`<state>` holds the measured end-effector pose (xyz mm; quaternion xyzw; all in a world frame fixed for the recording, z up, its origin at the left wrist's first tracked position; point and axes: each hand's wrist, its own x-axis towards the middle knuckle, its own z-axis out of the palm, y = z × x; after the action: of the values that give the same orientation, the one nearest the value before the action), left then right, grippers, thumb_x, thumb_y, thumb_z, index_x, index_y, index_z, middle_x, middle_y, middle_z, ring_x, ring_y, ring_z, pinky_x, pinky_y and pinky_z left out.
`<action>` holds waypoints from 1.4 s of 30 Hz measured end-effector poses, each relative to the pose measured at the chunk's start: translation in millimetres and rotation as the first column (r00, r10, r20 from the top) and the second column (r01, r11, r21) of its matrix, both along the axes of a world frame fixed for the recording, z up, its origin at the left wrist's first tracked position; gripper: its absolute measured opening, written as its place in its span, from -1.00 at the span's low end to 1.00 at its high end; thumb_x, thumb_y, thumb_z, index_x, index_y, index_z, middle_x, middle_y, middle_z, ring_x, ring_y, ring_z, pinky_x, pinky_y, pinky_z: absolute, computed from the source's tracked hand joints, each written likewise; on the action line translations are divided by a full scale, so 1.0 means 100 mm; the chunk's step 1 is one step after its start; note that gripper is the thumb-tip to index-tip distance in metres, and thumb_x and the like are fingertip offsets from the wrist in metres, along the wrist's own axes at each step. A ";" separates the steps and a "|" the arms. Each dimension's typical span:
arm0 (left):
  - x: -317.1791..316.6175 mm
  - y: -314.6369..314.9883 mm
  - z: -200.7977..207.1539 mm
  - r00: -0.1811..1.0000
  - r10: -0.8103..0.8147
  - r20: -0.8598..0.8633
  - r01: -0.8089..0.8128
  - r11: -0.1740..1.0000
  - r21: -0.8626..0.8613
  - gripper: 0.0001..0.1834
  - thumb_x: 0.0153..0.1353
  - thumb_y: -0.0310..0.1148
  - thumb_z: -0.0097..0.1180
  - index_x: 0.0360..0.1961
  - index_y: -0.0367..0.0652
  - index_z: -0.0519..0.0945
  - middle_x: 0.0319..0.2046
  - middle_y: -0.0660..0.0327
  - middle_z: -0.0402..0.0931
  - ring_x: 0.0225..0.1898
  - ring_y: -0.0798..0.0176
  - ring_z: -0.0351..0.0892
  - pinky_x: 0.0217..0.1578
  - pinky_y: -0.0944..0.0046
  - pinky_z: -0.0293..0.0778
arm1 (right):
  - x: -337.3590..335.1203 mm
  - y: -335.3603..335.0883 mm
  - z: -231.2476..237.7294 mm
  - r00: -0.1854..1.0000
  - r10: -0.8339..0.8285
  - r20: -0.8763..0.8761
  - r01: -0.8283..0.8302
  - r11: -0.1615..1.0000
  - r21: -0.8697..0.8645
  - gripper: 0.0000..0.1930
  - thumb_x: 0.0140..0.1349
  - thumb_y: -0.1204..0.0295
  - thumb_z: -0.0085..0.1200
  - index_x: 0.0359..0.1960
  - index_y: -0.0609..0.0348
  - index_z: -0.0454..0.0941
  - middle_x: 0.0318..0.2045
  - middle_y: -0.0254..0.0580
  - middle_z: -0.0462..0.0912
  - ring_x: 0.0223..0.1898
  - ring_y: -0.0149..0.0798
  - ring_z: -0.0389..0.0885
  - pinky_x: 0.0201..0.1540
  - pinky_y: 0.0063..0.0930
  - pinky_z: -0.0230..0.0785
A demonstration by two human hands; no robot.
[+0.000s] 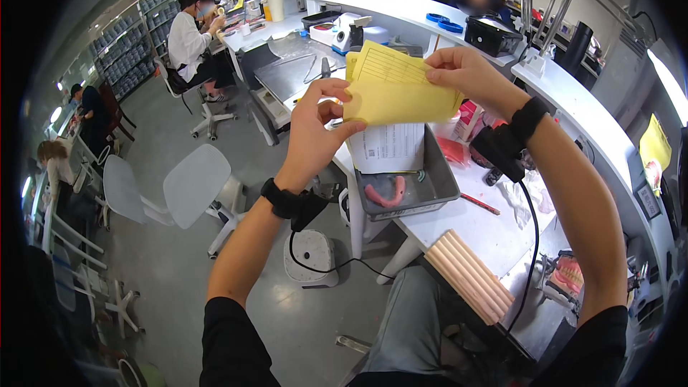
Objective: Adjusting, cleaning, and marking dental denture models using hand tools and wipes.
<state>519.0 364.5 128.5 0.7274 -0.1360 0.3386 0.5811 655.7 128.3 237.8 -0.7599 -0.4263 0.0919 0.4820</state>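
A yellow paper form with ruled lines (401, 100) is held up between both hands over the bench. It looks folded, with a ruled part standing behind a plain front part. My left hand (319, 122) pinches its left edge between thumb and fingers. The upper right corner is gripped by my right hand (476, 79). Right below the form is a grey plastic tray (412, 208). A white printed sheet (389, 149) rests in the tray, partly covered by the yellow form. In front of the sheet lies a pink U-shaped dental piece (385, 193), beside a small teal piece (421, 175).
A red pencil (480, 203) lies right of the tray. Ribbed wooden slats (469, 276) are at the bench's near edge, left of a dental model on a metal frame (565, 279). A white stool (309, 258) and chair (197, 186) stand at left. People work farther off.
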 end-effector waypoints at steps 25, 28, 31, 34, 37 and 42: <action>0.18 0.19 0.26 0.990 -0.009 -0.138 0.018 0.998 0.063 -0.77 0.30 -0.31 0.32 -0.40 -0.25 0.67 -0.52 0.34 0.60 -0.54 0.55 0.47 -0.43 0.49 0.45 | 0.18 0.03 0.12 0.939 -0.179 0.294 0.205 0.977 -0.060 -0.72 0.39 0.31 0.12 -0.22 0.35 0.68 -0.41 -0.33 0.68 -0.41 -0.56 0.51 -0.29 -0.58 0.39; 0.22 0.14 0.30 0.982 -0.069 -0.176 0.055 0.995 -0.079 -0.72 0.36 -0.24 0.26 -0.42 -0.22 0.64 -0.56 0.37 0.55 -0.59 0.59 0.40 -0.51 0.52 0.40 | 0.16 0.01 0.10 0.939 -0.220 0.263 0.237 0.971 -0.036 -0.71 0.40 0.31 0.10 -0.23 0.35 0.68 -0.40 -0.33 0.68 -0.41 -0.55 0.51 -0.27 -0.58 0.40; 0.23 0.17 0.31 0.975 -0.036 -0.217 0.033 0.999 -0.016 -0.73 0.38 -0.28 0.21 -0.34 -0.31 0.66 -0.44 0.21 0.66 -0.49 0.50 0.61 -0.45 0.45 0.62 | 0.16 0.00 0.10 0.953 -0.206 0.222 0.215 0.977 -0.014 -0.70 0.42 0.30 0.08 -0.22 0.37 0.68 -0.38 -0.33 0.69 -0.39 -0.54 0.52 -0.26 -0.56 0.41; 0.23 0.13 0.32 0.975 -0.025 -0.221 0.019 0.999 -0.033 -0.73 0.38 -0.28 0.21 -0.37 -0.29 0.64 -0.45 0.22 0.65 -0.50 0.50 0.60 -0.46 0.45 0.61 | 0.15 -0.03 0.13 0.952 -0.211 0.221 0.227 0.973 -0.046 -0.69 0.43 0.30 0.06 -0.21 0.36 0.67 -0.36 -0.33 0.70 -0.38 -0.53 0.52 -0.24 -0.55 0.41; 0.22 0.14 0.31 0.972 -0.021 -0.236 0.013 0.999 -0.035 -0.73 0.38 -0.28 0.22 -0.38 -0.28 0.62 -0.46 0.22 0.65 -0.50 0.50 0.59 -0.46 0.45 0.60 | 0.14 -0.03 0.12 0.949 -0.224 0.220 0.238 0.971 -0.037 -0.70 0.43 0.32 0.05 -0.20 0.36 0.68 -0.35 -0.32 0.70 -0.37 -0.54 0.51 -0.22 -0.56 0.40; 0.21 0.13 0.32 0.973 -0.015 -0.231 0.004 0.999 -0.048 -0.72 0.38 -0.27 0.22 -0.41 -0.25 0.59 -0.46 0.23 0.64 -0.50 0.50 0.59 -0.47 0.46 0.59 | 0.15 -0.04 0.13 0.946 -0.207 0.249 0.227 0.972 -0.054 -0.71 0.43 0.32 0.05 -0.18 0.36 0.67 -0.34 -0.31 0.70 -0.36 -0.54 0.52 -0.22 -0.59 0.39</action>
<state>539.7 377.6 160.6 0.7472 -0.0630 0.2519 0.6117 670.4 123.9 251.0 -0.8268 -0.3915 -0.0376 0.4022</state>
